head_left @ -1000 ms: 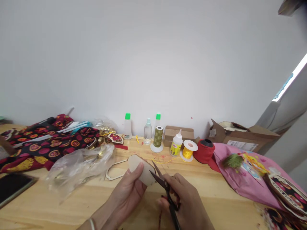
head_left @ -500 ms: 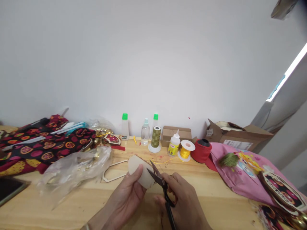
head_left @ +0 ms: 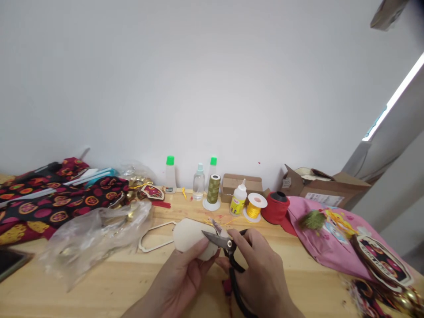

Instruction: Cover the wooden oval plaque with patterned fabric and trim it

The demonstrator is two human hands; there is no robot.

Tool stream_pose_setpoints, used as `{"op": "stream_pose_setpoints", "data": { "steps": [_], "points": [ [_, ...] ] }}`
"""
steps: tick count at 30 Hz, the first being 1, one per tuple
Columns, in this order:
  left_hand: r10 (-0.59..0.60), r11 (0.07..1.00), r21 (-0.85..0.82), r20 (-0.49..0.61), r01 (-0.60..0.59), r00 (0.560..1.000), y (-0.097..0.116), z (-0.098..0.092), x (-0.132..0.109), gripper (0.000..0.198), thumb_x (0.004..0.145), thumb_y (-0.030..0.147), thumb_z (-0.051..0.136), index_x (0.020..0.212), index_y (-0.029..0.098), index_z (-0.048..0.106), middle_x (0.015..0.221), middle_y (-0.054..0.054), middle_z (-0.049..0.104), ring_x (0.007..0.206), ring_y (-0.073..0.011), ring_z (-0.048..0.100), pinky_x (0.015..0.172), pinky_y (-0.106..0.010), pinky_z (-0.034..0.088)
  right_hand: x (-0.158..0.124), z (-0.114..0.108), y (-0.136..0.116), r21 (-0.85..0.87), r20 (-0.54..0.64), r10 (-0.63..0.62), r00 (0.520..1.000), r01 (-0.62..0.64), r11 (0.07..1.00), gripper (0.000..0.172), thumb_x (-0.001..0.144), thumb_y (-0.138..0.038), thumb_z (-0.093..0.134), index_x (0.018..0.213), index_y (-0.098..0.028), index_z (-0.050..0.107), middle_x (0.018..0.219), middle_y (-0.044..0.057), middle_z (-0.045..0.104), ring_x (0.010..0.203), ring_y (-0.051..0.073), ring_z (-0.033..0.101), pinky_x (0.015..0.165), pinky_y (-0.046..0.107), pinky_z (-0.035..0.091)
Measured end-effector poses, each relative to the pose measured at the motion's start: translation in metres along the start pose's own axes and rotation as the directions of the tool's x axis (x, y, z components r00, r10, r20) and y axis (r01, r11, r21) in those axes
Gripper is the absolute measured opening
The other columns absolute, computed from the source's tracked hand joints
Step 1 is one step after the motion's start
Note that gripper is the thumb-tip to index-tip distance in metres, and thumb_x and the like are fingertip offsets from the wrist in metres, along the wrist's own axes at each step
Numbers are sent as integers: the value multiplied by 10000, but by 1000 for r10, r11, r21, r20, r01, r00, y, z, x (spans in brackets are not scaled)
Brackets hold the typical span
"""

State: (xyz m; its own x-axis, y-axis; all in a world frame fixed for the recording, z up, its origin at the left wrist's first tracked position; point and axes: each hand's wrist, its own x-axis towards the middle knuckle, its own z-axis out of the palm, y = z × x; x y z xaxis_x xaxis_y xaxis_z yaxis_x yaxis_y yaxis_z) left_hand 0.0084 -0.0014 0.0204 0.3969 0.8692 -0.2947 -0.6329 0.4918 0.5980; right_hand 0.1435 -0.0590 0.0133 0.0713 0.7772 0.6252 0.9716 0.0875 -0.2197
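My left hand pinches a pale, rounded flat piece between thumb and fingers. Black-handled scissors are in my right hand, their blades parted at the right end of the pale piece. One blade lies across its face, and the other points up behind its edge. A bit of dark red material shows below the scissors, partly hidden by my right hand. Just left of the pale piece, a thin pale frame rests on the wooden table.
Behind my hands stand green-capped bottles, a green thread spool, a glue bottle, yellow cord and a red spool. Patterned cloth and a plastic bag lie left; a pink bag and cardboard box right.
The pale piece has turned to lie more sideways in my left hand. The scissors have tilted, with their blades pointing more to the left. The view has shifted slightly.
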Motion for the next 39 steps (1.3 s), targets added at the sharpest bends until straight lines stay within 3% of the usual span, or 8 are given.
{"op": "stream_pose_setpoints", "data": {
  "steps": [6, 11, 18, 24, 29, 32, 35, 39],
  "points": [
    [65, 998, 26, -13, -64, 998, -1, 5, -6, 456, 694, -6, 550, 1102, 192, 506, 914, -64, 669, 872, -217, 625, 721, -317, 544, 3, 1, 2, -151, -48, -39, 998, 31, 988, 288, 779, -397, 505, 992, -219, 584, 680, 31, 499, 585, 164, 479, 451, 225, 273],
    [92, 993, 71, 39, -95, 995, -1, 4, -9, 480, 683, 8, 574, 1119, 189, 491, 990, -79, 652, 952, -257, 588, 827, -399, 496, 5, -2, 2, -232, -11, -68, 998, 63, 971, 292, 792, -412, 485, 971, -209, 594, 659, 37, 495, 565, 162, 466, 441, 231, 231],
    [91, 993, 82, -40, -87, 995, -2, 2, -10, 480, 673, -11, 578, 1105, 183, 501, 957, -78, 663, 885, -207, 622, 754, -291, 531, 2, 0, 5, -282, 11, -80, 997, 80, 956, 263, 767, -427, 526, 900, -217, 616, 627, 29, 494, 537, 161, 466, 431, 234, 224],
    [78, 997, 23, -55, -76, 995, -1, 2, -6, 477, 679, -20, 565, 1098, 199, 501, 912, -60, 676, 842, -191, 636, 725, -303, 541, 7, 6, 26, 94, 28, 146, 989, -148, 984, 295, 749, -398, 553, 919, -169, 627, 604, 11, 502, 526, 157, 493, 482, 236, 353],
    [108, 994, 38, -51, -106, 993, 1, -1, -2, 493, 659, -31, 581, 1086, 205, 510, 859, -41, 689, 809, -173, 645, 688, -248, 546, 11, 7, 28, 497, 157, 293, 943, -332, 802, 268, 759, -375, 513, 862, -156, 628, 647, 11, 575, 585, 163, 537, 509, 232, 408],
    [116, 992, 63, -47, -113, 992, 1, -1, -2, 479, 657, -15, 593, 1081, 194, 519, 871, -49, 689, 830, -176, 639, 702, -239, 538, 11, 4, 20, 581, 234, 288, 928, -371, 725, 310, 732, -387, 497, 856, -131, 618, 544, -16, 524, 458, 131, 479, 405, 216, 361],
    [113, 988, 109, -18, -111, 993, 1, 0, -3, 456, 659, 23, 615, 1079, 177, 527, 871, -63, 691, 815, -175, 640, 700, -240, 534, 10, 3, 15, 629, 296, 233, 926, -373, 682, 332, 711, -366, 492, 906, -114, 587, 531, -24, 515, 430, 119, 457, 395, 215, 360],
    [113, 978, 173, 5, -112, 994, 4, 0, -5, 452, 648, 63, 642, 1075, 168, 540, 872, -71, 691, 793, -174, 638, 679, -238, 532, 8, 4, 21, 533, 276, 178, 944, -305, 789, 308, 689, -301, 559, 956, -148, 573, 705, 21, 585, 551, 143, 504, 501, 245, 414]
  ]
}}
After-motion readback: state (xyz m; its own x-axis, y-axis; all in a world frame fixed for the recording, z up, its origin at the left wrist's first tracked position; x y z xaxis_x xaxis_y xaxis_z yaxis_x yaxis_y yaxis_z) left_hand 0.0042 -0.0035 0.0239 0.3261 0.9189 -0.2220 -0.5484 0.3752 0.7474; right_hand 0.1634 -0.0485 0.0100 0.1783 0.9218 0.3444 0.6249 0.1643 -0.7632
